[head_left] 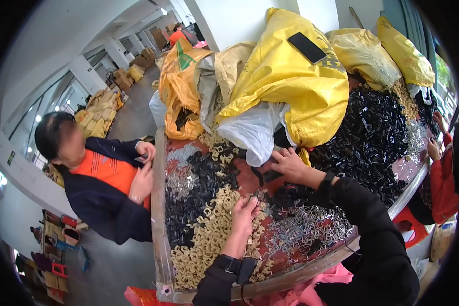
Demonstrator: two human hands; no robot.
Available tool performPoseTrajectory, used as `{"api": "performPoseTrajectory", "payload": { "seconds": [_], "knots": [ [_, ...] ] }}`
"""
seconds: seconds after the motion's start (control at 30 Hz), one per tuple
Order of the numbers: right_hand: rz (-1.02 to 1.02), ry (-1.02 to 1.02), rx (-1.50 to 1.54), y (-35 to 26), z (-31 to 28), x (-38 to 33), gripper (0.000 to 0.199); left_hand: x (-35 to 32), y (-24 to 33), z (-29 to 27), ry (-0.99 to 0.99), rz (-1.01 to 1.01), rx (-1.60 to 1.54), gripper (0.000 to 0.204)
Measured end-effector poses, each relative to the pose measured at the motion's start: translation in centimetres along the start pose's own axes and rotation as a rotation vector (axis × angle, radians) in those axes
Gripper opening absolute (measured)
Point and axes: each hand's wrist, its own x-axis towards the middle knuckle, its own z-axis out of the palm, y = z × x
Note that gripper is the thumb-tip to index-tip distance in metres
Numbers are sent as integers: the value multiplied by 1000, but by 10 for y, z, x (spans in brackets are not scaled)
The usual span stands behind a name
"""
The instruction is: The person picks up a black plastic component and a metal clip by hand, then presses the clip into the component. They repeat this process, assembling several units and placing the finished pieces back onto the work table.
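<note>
Left hand [245, 211] on beige pieces [209, 239]; right hand [289, 164] on black pieces [275, 176].

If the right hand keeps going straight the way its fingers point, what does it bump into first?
The right hand points up and to the left across the table. The first thing in that line looks like the white plastic bag, just past the fingertips. Depth is hard to judge, so it may be touching already.

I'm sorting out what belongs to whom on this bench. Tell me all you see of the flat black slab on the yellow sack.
The flat black slab is a thin, glossy dark rectangle with rounded corners, phone-like, its face blank. It lies tilted, face up, high on the bulging yellow sack at the table's far side. Only the sack touches it; both hands work lower down, away from it.
</note>
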Motion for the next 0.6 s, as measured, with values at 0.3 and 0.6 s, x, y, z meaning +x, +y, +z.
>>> {"api": "performPoseTrajectory", "payload": {
  "seconds": [0.3, 0.6],
  "knots": [
    [-214, -65, 506, -71, -78, -71, 41, -89, 3, 6, -164, -167, -10, 20],
    [-349, -60, 604, -108, -127, -110, 45, -152, -2, -2, -287, -304, 22, 23]
  ]
}}
